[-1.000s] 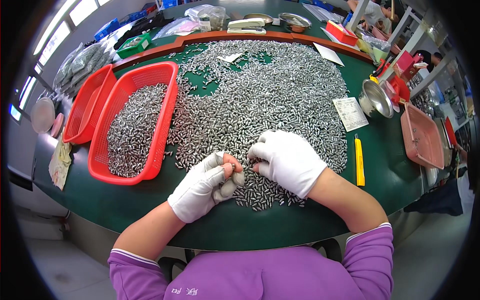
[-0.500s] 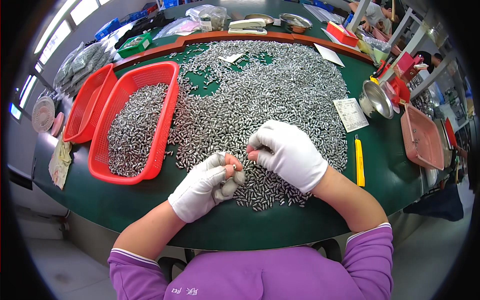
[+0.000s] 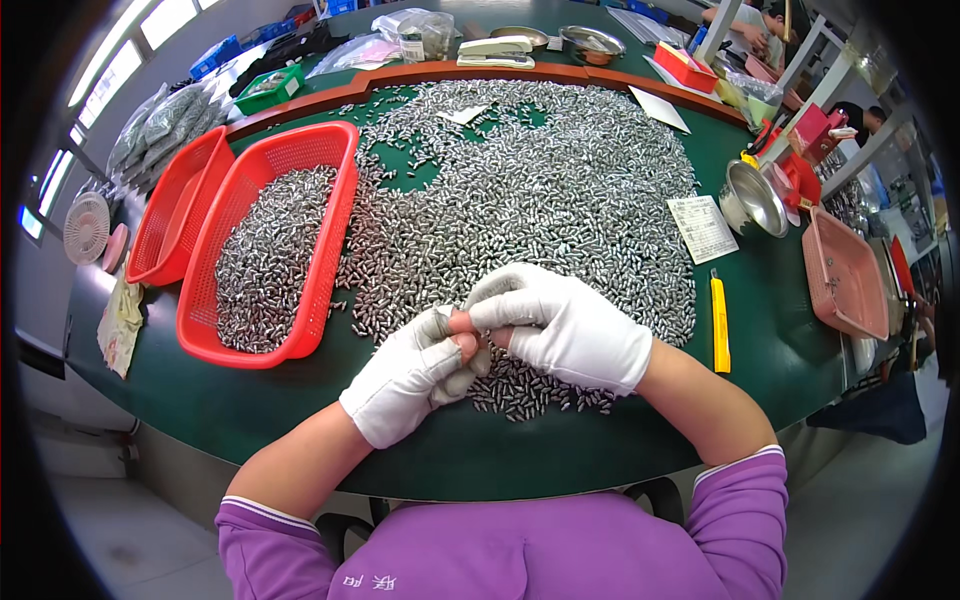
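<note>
My left hand (image 3: 402, 380) and my right hand (image 3: 572, 328) meet over the near part of a wide heap of small silvery metal parts (image 3: 560, 180). Both wear white gloves that leave some fingertips bare. Thumb and fingers of the left are pinched together, its glove grey with dirt at the fingers. The right fingertips, also pinched, touch the left ones. Whatever is between them is hidden. To the left stands a red perforated plastic basket (image 3: 347, 190), partly filled with the same kind of metal parts (image 3: 272, 265).
Another red basket (image 3: 165, 240) leans beside the filled one. Right of the heap are a printed paper slip (image 3: 702, 230), a yellow box cutter (image 3: 719, 325), a steel bowl (image 3: 755, 200) and a pink basket (image 3: 845, 275). A brown wooden rail (image 3: 400, 78) borders the far side.
My right hand has moved left and slightly down, from above the heap to my left fingertips. The left hand has barely shifted. A small shiny bit seen at the left fingertips is now covered.
</note>
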`<action>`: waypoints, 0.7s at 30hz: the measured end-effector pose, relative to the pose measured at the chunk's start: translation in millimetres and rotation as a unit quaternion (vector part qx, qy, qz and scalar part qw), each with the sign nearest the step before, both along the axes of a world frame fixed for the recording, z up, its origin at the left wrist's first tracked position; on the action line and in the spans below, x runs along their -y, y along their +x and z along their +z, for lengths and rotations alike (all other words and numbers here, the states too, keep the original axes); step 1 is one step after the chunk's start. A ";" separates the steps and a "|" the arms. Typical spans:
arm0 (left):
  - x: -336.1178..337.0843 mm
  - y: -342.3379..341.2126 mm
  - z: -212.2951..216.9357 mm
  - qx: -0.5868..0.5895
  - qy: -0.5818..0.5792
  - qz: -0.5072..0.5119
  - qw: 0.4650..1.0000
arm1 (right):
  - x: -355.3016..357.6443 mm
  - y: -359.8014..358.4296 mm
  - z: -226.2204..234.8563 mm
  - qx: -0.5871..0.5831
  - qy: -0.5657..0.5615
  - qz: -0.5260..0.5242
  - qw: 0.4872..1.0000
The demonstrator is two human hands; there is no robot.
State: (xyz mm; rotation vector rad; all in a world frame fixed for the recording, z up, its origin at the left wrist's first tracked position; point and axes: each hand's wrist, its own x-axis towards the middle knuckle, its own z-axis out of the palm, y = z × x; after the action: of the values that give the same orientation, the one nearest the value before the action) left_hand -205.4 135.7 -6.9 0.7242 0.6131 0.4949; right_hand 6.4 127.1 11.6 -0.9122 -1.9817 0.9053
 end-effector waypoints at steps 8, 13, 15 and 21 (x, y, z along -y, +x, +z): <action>0.8 0.5 5.1 -0.014 0.042 -0.001 0.999 | -13.1 18.1 -12.1 0.336 0.130 -0.165 0.918; 1.0 0.7 4.1 -0.004 0.048 -0.005 0.999 | -10.9 14.1 -14.8 0.362 0.108 -0.174 0.909; 1.5 0.7 4.4 -0.004 0.051 -0.002 0.999 | -10.2 14.7 -11.6 0.368 0.122 -0.170 0.906; 0.6 1.2 4.8 -0.010 0.058 -0.012 0.998 | -5.7 15.7 -6.3 0.393 0.081 -0.180 0.898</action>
State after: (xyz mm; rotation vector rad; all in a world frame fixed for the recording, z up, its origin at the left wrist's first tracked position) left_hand -204.2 135.1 -2.2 0.8455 0.5967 0.5043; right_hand 22.1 132.8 5.3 -1.6549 -2.3563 0.1357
